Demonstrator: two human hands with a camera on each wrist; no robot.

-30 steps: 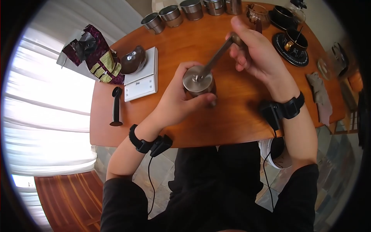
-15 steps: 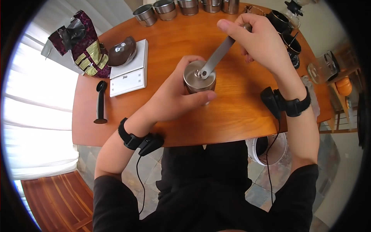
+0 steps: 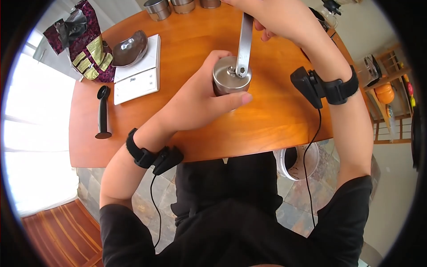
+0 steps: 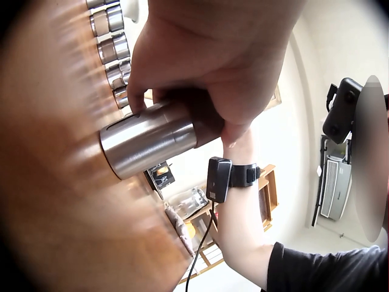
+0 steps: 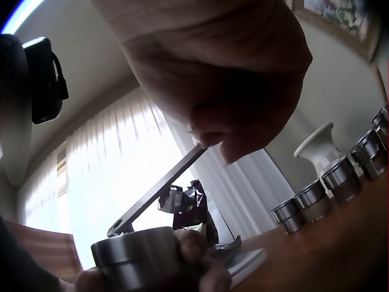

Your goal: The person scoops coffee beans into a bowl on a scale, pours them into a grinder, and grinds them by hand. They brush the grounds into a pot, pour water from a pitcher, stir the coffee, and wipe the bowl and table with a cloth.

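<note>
My left hand grips the body of a metal hand coffee grinder over the table, its thumb across the near side. In the left wrist view the steel cylinder leans at a slant, with fingers round its dark band. A flat steel crank rises from the grinder's top. My right hand holds the far end of that crank, its fingers curled there; the knob is hidden by the hand. From the right wrist, the crank slopes up into the curled fingers.
To the left stand a white scale with a dark curved dish on it, and a purple bag. A black scoop-like tool lies nearer. Several metal cups line the back. A white bucket sits below the table edge.
The right hand has swung the crank counterclockwise, from pointing up-right to nearly straight away from the body. The left hand keeps its grip on the grinder. The head view has shifted.
</note>
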